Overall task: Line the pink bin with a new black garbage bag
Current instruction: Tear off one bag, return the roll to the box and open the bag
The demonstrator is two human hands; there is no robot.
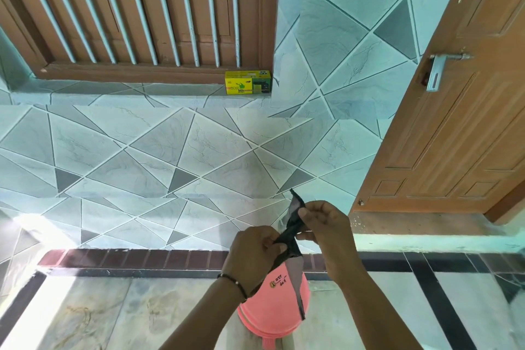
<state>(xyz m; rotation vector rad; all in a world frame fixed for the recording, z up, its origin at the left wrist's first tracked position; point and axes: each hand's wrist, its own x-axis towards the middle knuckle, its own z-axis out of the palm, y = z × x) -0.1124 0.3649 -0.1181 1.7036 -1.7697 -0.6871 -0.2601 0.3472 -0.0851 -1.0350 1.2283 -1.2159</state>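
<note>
A folded black garbage bag hangs as a narrow strip between both hands, in the air above the pink bin. My left hand pinches the strip near its middle. My right hand pinches its upper part, thumb against fingers. The bag's tail drops down in front of the bin's right side. The pink bin stands on the floor below my hands, with a small sticker and dark writing on its wall; my left forearm hides part of it.
A yellow and green box of bin bags sits on the tiled ledge under the barred wooden window. An open wooden door with a metal handle stands at the right. Tiled wall ahead, marble floor around the bin.
</note>
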